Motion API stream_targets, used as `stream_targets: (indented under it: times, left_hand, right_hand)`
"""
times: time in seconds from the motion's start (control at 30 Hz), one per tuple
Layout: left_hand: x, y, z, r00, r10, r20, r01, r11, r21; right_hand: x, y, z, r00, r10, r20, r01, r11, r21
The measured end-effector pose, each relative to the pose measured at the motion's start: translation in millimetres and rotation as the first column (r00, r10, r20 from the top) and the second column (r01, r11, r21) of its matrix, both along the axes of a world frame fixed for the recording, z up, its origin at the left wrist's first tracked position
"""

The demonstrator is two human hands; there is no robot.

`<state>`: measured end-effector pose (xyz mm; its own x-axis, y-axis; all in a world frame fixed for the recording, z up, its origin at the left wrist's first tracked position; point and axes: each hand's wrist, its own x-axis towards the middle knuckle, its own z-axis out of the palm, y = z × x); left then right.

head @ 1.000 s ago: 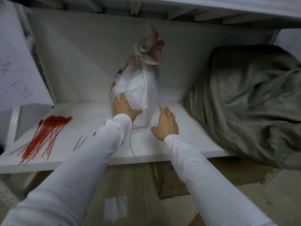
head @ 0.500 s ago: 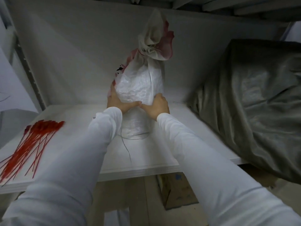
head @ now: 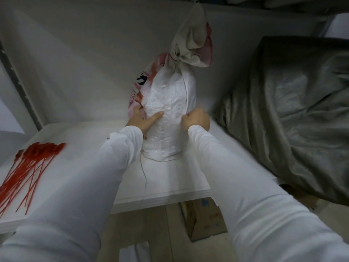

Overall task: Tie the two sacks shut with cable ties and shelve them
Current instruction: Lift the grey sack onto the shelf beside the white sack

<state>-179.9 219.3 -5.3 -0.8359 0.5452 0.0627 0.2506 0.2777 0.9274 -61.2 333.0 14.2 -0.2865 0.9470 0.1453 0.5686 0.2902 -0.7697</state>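
The white sack (head: 170,103) stands upright on the shelf (head: 170,180), set back near the rear wall (head: 85,63), its neck (head: 178,60) gathered tight below a floppy top, so it reads as already tied, though no tie shows. A second ago only the left hand (head: 140,120) was on it and the right hand (head: 197,120) lay flat on the shelf beside it. Now both hands clamp the sack at mid-height, the left wrapped round its side with the thumb pressed on the front, the right curled into the fabric opposite. That suggests the step in hand is seating or shifting the sack on the shelf. A loose thread (head: 144,176) trails from its base over the front edge and could snag. To the right a grey-green fabric bundle (head: 287,114) sits close, leaving little room; leftward the shelf lies open up to the red cable ties (head: 32,163). A cardboard box (head: 204,220) sits below.
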Motion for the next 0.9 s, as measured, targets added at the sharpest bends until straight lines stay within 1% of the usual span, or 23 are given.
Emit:
stream_targets:
  times: [0.1,0.23,0.3,0.37,0.4,0.43,0.5,0.57,0.63,0.67,0.7,0.73,0.77,0.8,0.83,0.9]
  left_hand:
    - [3.4,1.2,2.5,0.998,-0.056,0.003,0.056,0.997,-0.050]
    - [22.4,19.1,2.0,0.992,-0.128,-0.002,0.126,0.984,-0.127]
    - [38.9,38.7,0.6,0.983,-0.181,-0.001,0.180,0.975,-0.130]
    - [62.7,63.2,-1.5,0.964,-0.267,-0.002,0.265,0.957,-0.118]
    - [77.1,75.5,-2.2,0.949,-0.316,-0.009,0.313,0.942,-0.118]
    - [91.8,87.5,-2.1,0.934,-0.357,-0.023,0.351,0.927,-0.133]
    - [117.3,110.6,-2.5,0.917,-0.395,-0.049,0.379,0.905,-0.193]
    - [134.7,129.2,-4.6,0.931,-0.361,-0.053,0.339,0.909,-0.244]
    - [145.9,139.7,-6.5,0.956,-0.290,-0.050,0.268,0.928,-0.257]
    - [149.9,142.8,-7.7,0.965,-0.254,-0.060,0.232,0.941,-0.247]
    - [153.5,144.5,-8.0,0.974,-0.217,-0.069,0.196,0.953,-0.232]
    - [156.8,145.8,-7.7,0.980,-0.183,-0.075,0.162,0.962,-0.219]
    - [160.2,146.3,-6.5,0.986,-0.150,-0.077,0.130,0.968,-0.216]
    - [164.8,146.9,-4.3,0.990,-0.117,-0.076,0.097,0.970,-0.222]
    - [171.0,147.9,-1.4,0.994,-0.078,-0.074,0.059,0.970,-0.237]
    - [189.7,151.7,5.0,0.997,-0.004,-0.073,-0.015,0.967,-0.255]
  right_hand:
    - [2.5,4.4,-1.1,1.000,-0.024,0.005,0.024,0.999,0.030]
    - [26.9,18.5,-5.9,0.985,-0.172,-0.021,0.173,0.979,0.110]
    - [47.4,29.5,-7.2,0.968,-0.243,-0.055,0.248,0.963,0.109]
    - [74.4,46.3,-7.2,0.958,-0.280,-0.063,0.285,0.955,0.085]
    - [88.0,56.6,-7.4,0.962,-0.270,-0.047,0.272,0.960,0.069]
    - [100.2,67.7,-7.3,0.974,-0.224,-0.017,0.224,0.973,0.056]
    - [121.5,86.2,-5.4,0.997,-0.051,0.052,0.050,0.999,0.013]
    - [141.5,98.2,0.9,0.992,0.108,0.061,-0.107,0.994,-0.017]
    - [165.4,106.0,8.5,0.988,0.157,-0.005,-0.157,0.988,0.007]
    - [181.4,109.6,11.9,0.991,0.126,-0.048,-0.123,0.990,0.061]
    - [199.2,113.9,14.7,0.996,0.049,-0.080,-0.037,0.987,0.154]
    - [219.3,117.8,16.9,0.994,-0.082,-0.076,0.099,0.961,0.257]
    - [240.7,122.6,18.0,0.971,-0.236,-0.041,0.235,0.907,0.348]
    - [262.6,128.0,17.6,0.925,-0.379,0.009,0.345,0.852,0.393]
    - [285.0,131.2,16.6,0.870,-0.488,0.070,0.430,0.820,0.377]
    - [326.8,133.2,12.3,0.782,-0.596,0.182,0.544,0.796,0.267]
